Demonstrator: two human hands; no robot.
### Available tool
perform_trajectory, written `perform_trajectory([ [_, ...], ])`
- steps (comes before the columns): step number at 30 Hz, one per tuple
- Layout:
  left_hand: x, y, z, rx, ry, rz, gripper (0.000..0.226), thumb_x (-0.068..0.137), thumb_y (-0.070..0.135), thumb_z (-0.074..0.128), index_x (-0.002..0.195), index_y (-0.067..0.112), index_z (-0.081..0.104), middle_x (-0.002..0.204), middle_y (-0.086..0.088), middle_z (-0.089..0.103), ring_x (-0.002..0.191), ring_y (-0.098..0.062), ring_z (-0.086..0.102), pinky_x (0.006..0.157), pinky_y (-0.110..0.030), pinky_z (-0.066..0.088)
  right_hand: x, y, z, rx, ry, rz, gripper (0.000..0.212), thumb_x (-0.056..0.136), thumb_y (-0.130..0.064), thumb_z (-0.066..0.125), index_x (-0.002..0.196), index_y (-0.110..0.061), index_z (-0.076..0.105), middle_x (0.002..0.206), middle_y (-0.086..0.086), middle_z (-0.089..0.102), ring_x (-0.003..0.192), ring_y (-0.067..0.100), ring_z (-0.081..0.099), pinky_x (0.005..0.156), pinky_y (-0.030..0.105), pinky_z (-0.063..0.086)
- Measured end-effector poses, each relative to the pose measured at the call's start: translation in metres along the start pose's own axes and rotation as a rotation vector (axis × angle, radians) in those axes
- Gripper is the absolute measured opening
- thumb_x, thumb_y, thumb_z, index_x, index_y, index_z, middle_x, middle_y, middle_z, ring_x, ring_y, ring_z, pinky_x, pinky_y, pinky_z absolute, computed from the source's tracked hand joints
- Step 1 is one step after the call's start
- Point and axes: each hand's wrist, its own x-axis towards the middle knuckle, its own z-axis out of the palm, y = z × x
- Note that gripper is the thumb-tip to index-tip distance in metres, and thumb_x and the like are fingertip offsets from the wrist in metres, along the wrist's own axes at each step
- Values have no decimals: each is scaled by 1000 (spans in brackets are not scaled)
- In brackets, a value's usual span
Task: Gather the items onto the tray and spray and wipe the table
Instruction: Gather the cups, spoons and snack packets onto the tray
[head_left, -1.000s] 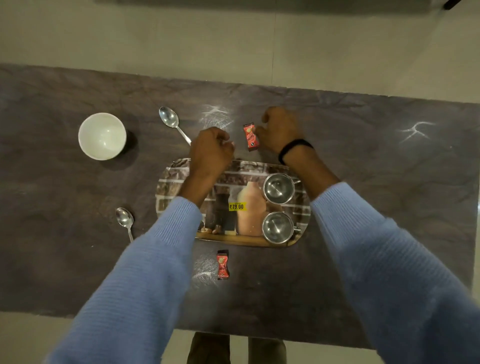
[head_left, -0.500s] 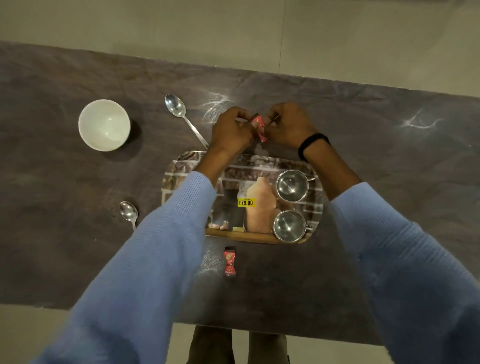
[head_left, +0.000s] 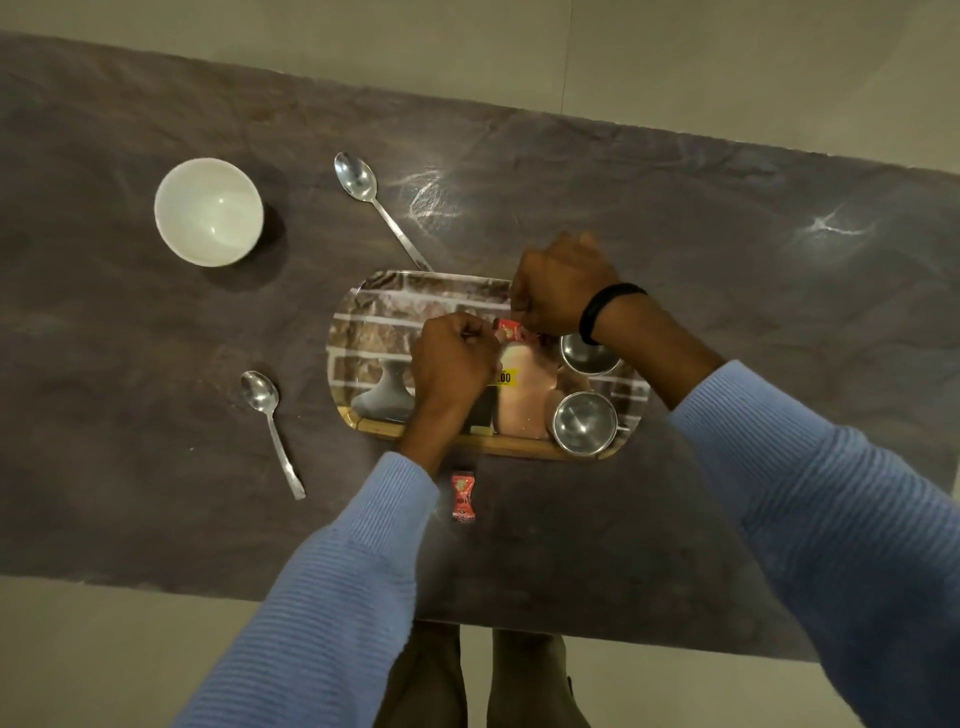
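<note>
A printed tray (head_left: 363, 332) lies mid-table with two steel cups (head_left: 585, 422) (head_left: 589, 356) at its right end. Over the tray, my left hand (head_left: 451, 364) and my right hand (head_left: 561, 288) both pinch a small red sachet (head_left: 509, 329) between them. A second red sachet (head_left: 462, 497) lies on the table just in front of the tray. A white bowl (head_left: 209, 211) stands at the far left. One spoon (head_left: 382, 208) lies behind the tray, another spoon (head_left: 270, 426) to the tray's left.
The dark marbled table (head_left: 753, 291) shows pale smears at the back middle (head_left: 426, 197) and at the right (head_left: 831, 226). Its near edge runs just above my legs (head_left: 467, 675). Beige floor surrounds the table.
Both hands took the far sachet off the table behind the tray and carried it toward me, so it is now above the tray. The camera view has shifted too.
</note>
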Motion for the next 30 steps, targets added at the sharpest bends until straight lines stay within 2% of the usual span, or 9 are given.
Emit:
perform_trajectory([
  [4,6,-5,5,82,33,8,19,83,22,74,65,26,69,72,0,75,71,-23,74,75,-44,62,2,-1,3,-108,-12,44,16,90,-27,68,104,-22,74,109,6,72,117,31,51,95,39,33],
  [10,2,5,3,217,54,68,16,88,19,63,82,17,78,82,-3,77,84,-16,70,74,-22,48,1,1,7,-145,27,77,16,90,-31,70,104,-25,74,106,5,72,117,30,50,97,40,30],
  [13,0,3,0,229,58,46,12,86,19,66,80,19,76,81,-1,76,83,-16,70,73,-23,49,-5,1,6,-105,43,81,15,89,-27,69,103,-26,75,103,4,73,116,31,50,95,40,29],
  [16,-7,-4,-14,188,46,39,11,86,17,67,79,17,75,73,3,73,71,-12,70,70,-27,55,-22,3,1,61,144,122,19,89,-22,66,105,-25,76,105,4,75,114,33,54,98,40,29],
  [19,-27,-17,-38,216,70,50,12,85,14,64,82,18,75,74,5,74,69,-13,70,69,-29,58,-63,-8,5,403,377,200,17,92,-18,61,100,-18,76,99,6,76,97,30,68,93,42,49],
  [21,-51,-29,-54,279,34,88,14,87,10,62,81,18,73,76,9,71,66,-1,63,63,-9,48,-97,-30,22,592,425,273,19,93,-20,58,94,-13,75,91,9,75,85,29,69,81,44,54],
  [26,-106,-68,-67,416,-114,162,14,96,12,62,103,11,73,90,2,70,71,4,54,67,3,37,-157,-112,119,659,191,369,28,99,-27,51,84,-11,69,82,12,71,75,31,67,71,43,57],
  [28,-114,-88,-60,447,-175,119,19,97,15,62,113,12,71,105,-4,72,92,-11,65,76,-1,40,-161,-133,150,655,-4,473,35,101,-41,46,107,-13,66,104,9,69,95,27,67,83,38,54],
  [30,-115,-105,-51,471,-213,89,23,97,17,61,119,13,68,114,-7,72,106,-20,66,91,-16,46,-162,-144,171,698,-12,576,41,98,-48,49,121,-14,57,120,8,60,106,27,61,89,39,52],
])
